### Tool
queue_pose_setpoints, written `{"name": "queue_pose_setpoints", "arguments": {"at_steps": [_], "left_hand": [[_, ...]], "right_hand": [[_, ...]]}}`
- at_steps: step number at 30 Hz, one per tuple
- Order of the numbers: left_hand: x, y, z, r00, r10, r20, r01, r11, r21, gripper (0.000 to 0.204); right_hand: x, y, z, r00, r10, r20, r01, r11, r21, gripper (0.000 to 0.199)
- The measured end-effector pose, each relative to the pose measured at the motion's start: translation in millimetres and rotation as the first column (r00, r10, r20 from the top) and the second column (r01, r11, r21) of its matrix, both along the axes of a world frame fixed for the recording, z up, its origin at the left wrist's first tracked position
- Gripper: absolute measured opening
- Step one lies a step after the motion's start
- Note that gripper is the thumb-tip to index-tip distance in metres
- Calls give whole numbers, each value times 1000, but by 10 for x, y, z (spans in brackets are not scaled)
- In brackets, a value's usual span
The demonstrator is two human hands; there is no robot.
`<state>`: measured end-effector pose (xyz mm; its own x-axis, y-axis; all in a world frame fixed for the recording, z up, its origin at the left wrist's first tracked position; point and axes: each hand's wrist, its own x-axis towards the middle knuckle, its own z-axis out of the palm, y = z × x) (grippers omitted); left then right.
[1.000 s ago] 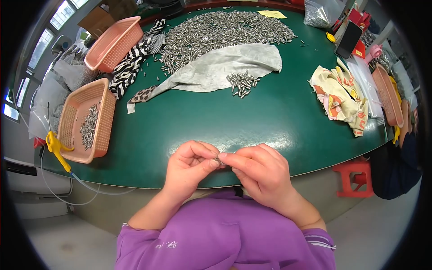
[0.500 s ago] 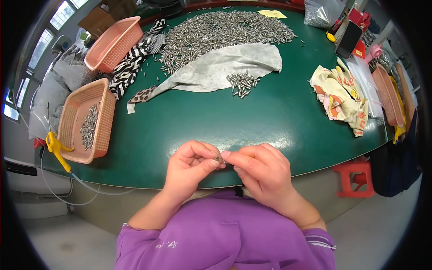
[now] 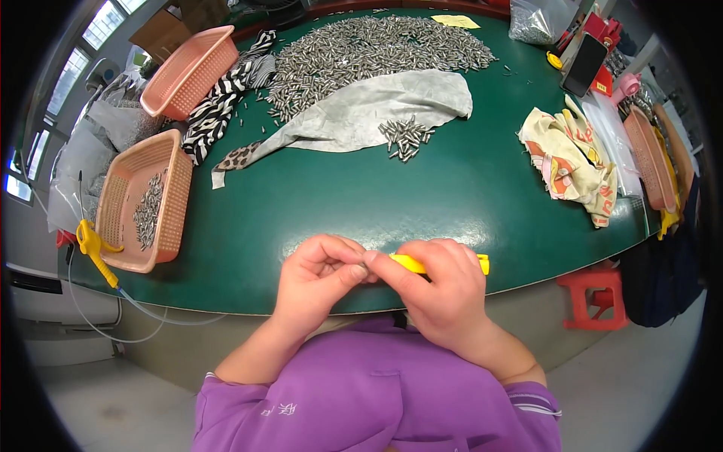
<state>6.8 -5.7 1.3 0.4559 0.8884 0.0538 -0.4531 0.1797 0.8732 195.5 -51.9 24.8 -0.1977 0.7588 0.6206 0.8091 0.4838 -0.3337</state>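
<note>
**Two hands meet over a small metal piece at the bench edge**

In the lower middle of the frame, the person's left hand and right hand are drawn together at the near edge of the green bench. The left hand's fingers are closed on a small metal piece, pinched between thumb and fingertips. The right hand is closed around a yellow tool, whose end sticks out to the right past the knuckles; the tool's tip reaches the metal piece where the two hands touch.

At the left of the frame a pink basket lies on the bench with a scatter of metal pieces in it, and a yellow air gun with a clear hose hangs beside it. A second pink basket lies in the upper left. A large heap of metal pieces fills the top centre, and below it a grey cloth carries a small cluster of pieces. A striped cloth lies between heap and baskets. At the right lies a patterned rag.
</note>
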Motion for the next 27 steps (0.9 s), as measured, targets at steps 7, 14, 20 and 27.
{"name": "queue_pose_setpoints", "arguments": {"at_steps": [7, 14, 20, 27], "left_hand": [[0, 4, 27, 999, -47, 11, 46, 998, 36, 9], [15, -2, 16, 999, -19, 33, 18, 999, 36, 10], [1, -3, -12, 1000, -11, 14, 10, 999, 44, 12], [6, -5, -32, 1000, 0, 1, 0, 998, 63, 13]], "right_hand": [[71, 25, -6, 996, 5, -86, -7, 1000, -25, 40], [57, 19, -34, 958, 116, -262, -145, 985, -94, 41], [52, 18, -26, 949, 147, -280, -181, 978, -100, 40], [33, -1, -56, 955, 124, -269, -157, 982, -104, 42]]}}
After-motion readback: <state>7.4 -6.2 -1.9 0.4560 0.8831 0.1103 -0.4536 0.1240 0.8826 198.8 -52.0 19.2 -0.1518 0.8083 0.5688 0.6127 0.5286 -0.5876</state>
